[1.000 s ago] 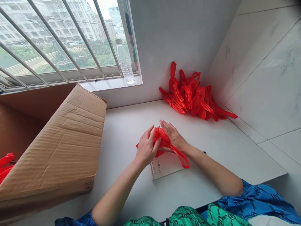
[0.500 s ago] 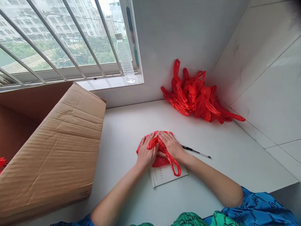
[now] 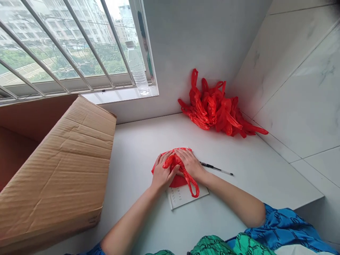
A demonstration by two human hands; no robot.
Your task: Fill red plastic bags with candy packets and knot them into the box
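Observation:
A red plastic bag (image 3: 178, 182) lies bunched over a small notebook (image 3: 187, 199), its twisted handle loop trailing toward me. My left hand (image 3: 162, 173) rests flat on the bag's left side, with the fingers stretched out and the thumb pointing inward. On the right side, my right hand (image 3: 191, 164) also lies flat across the bag, fingers extended. The bag's gathered top pokes up between both hands. Columns of handwriting show on the notebook's uncovered part; the bag hides the rest. A black pen (image 3: 216, 168) lies just right of my right hand.
A large open cardboard box (image 3: 77, 163) stands on the left of the white table (image 3: 138, 141). Several red plastic bags (image 3: 215, 106) are heaped against the back wall in the corner. A clear water bottle (image 3: 138, 71) stands on the windowsill beside the barred window.
The whole view has shifted slightly, so everything sits a bit further left. My hands stay on the red plastic bag, with almost no change in their pose.

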